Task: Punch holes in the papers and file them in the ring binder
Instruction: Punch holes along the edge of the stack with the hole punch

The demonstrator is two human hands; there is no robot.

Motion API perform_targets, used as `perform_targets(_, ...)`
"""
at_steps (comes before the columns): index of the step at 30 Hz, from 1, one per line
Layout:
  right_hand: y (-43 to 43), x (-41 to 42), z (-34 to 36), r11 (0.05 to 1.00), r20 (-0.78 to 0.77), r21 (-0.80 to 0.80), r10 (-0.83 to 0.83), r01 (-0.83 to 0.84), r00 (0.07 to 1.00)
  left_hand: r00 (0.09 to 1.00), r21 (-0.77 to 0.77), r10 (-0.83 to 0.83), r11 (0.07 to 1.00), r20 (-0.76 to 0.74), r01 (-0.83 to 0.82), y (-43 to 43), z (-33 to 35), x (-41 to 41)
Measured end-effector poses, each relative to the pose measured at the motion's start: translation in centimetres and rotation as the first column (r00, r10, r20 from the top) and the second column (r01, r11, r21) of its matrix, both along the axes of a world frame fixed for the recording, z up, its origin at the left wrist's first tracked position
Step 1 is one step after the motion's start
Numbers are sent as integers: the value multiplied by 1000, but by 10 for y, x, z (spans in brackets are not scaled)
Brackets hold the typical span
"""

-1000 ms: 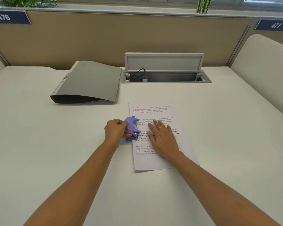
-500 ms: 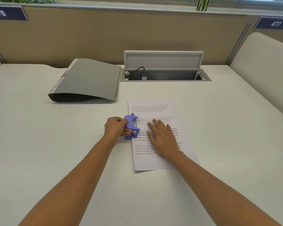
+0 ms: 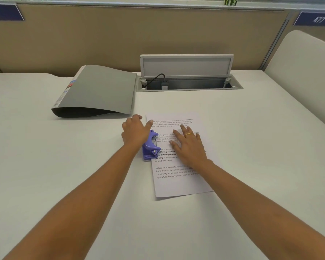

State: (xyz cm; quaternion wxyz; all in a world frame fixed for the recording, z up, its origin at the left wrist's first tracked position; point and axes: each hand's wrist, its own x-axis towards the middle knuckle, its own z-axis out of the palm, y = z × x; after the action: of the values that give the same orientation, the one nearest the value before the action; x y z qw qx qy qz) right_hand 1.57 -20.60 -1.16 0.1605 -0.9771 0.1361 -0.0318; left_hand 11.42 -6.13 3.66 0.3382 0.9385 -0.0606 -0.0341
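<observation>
Punching step: both grips slack, your left hand [image 3: 137,132] over the punch [image 3: 150,148], right hand [image 3: 190,148] flattening the papers [image 3: 178,182]; next, press down.

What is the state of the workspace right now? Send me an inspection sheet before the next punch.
Surface: white desk, with the job's things on it.
Job's things: printed papers lie flat in the middle. The purple hole punch sits on their left edge. The grey ring binder is closed and lies beyond to the left, apart from the papers.
Clutter: nothing seen.
Hands: the left hand lies over the punch's left side, fingers relaxed. The right hand presses flat on the papers.
Cables: a black cable runs into the open cable tray in the desk.
Surroundings: tan partition and number sign 477.
</observation>
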Motion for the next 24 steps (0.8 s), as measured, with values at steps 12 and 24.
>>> perform_targets(12,2,-1,-11,999,0,-52,-12,12,1000,1000,153,-21,988,-18,24,-14,-21,12)
perform_targets(24,4,-2,-10,998,33,-59,-26,28,999,989,281,-111,956,103,78,-7,-39,15)
